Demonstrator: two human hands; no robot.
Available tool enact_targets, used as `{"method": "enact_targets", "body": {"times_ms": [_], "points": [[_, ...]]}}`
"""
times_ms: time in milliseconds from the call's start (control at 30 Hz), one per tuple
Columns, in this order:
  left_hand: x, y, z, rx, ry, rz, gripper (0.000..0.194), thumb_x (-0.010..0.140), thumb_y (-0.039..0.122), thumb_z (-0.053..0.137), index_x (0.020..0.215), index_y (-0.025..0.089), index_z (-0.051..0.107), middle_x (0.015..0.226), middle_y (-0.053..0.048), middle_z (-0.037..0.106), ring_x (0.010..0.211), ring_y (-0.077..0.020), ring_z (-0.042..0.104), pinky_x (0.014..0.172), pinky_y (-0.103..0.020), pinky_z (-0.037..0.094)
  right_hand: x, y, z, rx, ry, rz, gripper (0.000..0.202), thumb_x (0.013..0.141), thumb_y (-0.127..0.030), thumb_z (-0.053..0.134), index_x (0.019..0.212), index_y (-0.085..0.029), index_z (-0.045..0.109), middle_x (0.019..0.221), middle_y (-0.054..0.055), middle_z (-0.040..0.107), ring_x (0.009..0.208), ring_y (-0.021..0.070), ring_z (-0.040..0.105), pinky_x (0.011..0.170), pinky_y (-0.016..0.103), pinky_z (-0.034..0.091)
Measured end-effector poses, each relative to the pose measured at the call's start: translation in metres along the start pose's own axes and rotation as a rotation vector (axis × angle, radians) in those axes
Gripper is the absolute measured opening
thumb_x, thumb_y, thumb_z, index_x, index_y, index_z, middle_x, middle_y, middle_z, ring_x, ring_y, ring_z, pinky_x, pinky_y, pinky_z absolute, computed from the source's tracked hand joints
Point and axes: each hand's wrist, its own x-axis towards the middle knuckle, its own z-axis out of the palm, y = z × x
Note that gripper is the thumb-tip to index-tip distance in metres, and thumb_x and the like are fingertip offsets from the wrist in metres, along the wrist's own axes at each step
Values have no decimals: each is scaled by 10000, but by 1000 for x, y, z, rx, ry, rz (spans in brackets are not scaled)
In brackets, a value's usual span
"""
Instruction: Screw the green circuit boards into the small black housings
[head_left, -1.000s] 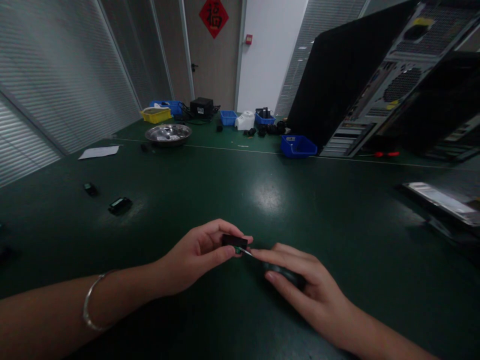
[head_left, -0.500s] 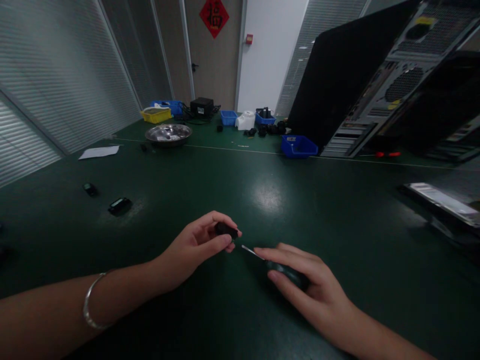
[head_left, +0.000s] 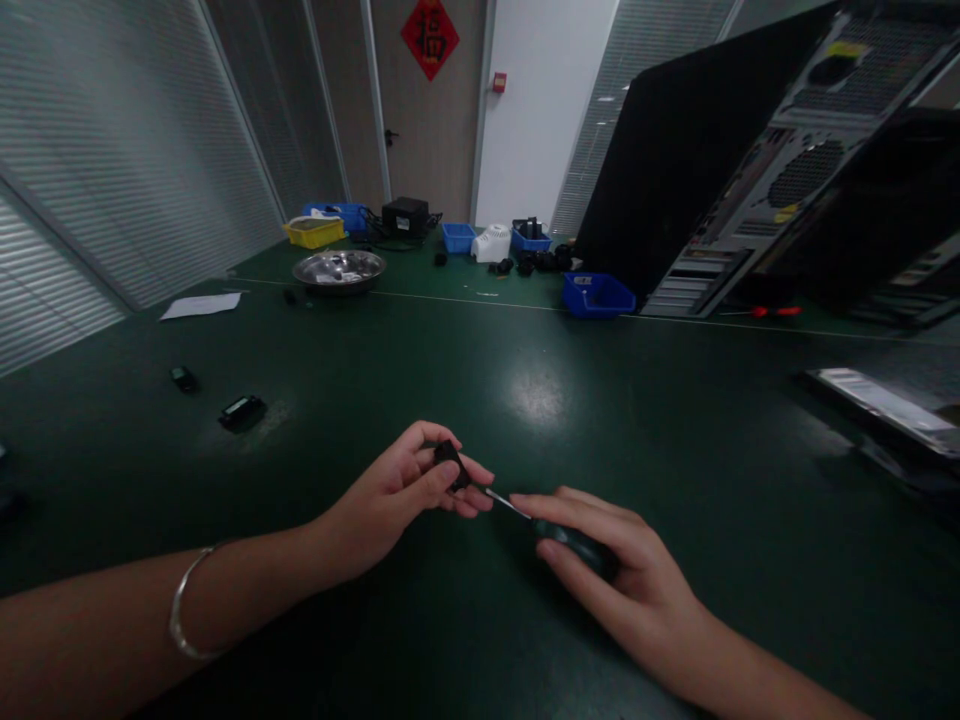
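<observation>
Between the thumb and fingers of my left hand (head_left: 397,500) is a small black plastic part (head_left: 451,463); what kind it is cannot be made out. My right hand (head_left: 619,560) is closed around the dark handle of a screwdriver (head_left: 574,547). Its thin metal shaft points left, and the tip lies close to my left fingertips, just below the black part. My right index finger rests along the shaft's base. Both hands are low over the green tabletop (head_left: 465,640).
Two small black devices (head_left: 241,411) lie at the left. Farther back are a metal bowl (head_left: 340,272), a paper sheet (head_left: 201,306), a yellow bin (head_left: 315,233) and a blue bin (head_left: 598,296). A computer tower (head_left: 675,150) stands at the right, near a flat metal-topped unit (head_left: 885,400).
The black part has turned in my left fingers, now tilted more steeply, and those fingers have extended toward the screwdriver tip. My right hand has hardly moved.
</observation>
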Motion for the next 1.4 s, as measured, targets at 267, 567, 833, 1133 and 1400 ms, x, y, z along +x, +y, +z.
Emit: {"method": "enact_targets", "body": {"times_ms": [267, 567, 833, 1133, 1400], "points": [[-4, 6, 3, 252, -26, -18, 350, 945, 204, 532, 1289, 210, 467, 919, -21, 607, 746, -129, 532, 706, -292, 438, -1, 1, 0, 9, 12, -17, 391, 927, -108, 527, 1267, -283, 609, 925, 43, 662, 814, 175, 607, 677, 294, 460], [-4, 3, 4, 224, -62, -19, 171, 929, 201, 541, 1091, 185, 487, 876, -21, 648, 697, -117, 552, 674, -283, 446, -2, 4, 1, -6, 19, -47, 402, 926, -105, 525, 1272, -294, 604, 908, 36, 658, 793, 173, 603, 670, 298, 457], [-3, 8, 6, 337, 33, -29, 210, 903, 179, 567, 1095, 177, 652, 766, 16, 608, 709, -117, 553, 689, -257, 462, 1, 2, 2, -11, 4, -4, 374, 937, -120, 518, 1264, -278, 610, 902, 34, 653, 781, 166, 607, 659, 294, 457], [-3, 10, 3, 301, 29, -17, 236, 870, 144, 614, 1072, 202, 720, 1037, -33, 665, 795, -117, 636, 774, -261, 520, -1, 2, 3, -69, -24, -19, 393, 950, -130, 505, 1303, -290, 571, 899, 31, 632, 763, 158, 603, 643, 282, 468], [-1, 7, 1, 233, 46, -66, 251, 831, 143, 669, 1063, 213, 738, 990, -26, 697, 768, -114, 644, 716, -237, 527, -2, 2, 4, -98, -31, -23, 407, 946, -131, 500, 1311, -299, 565, 904, 36, 621, 740, 159, 603, 628, 281, 471]]}}
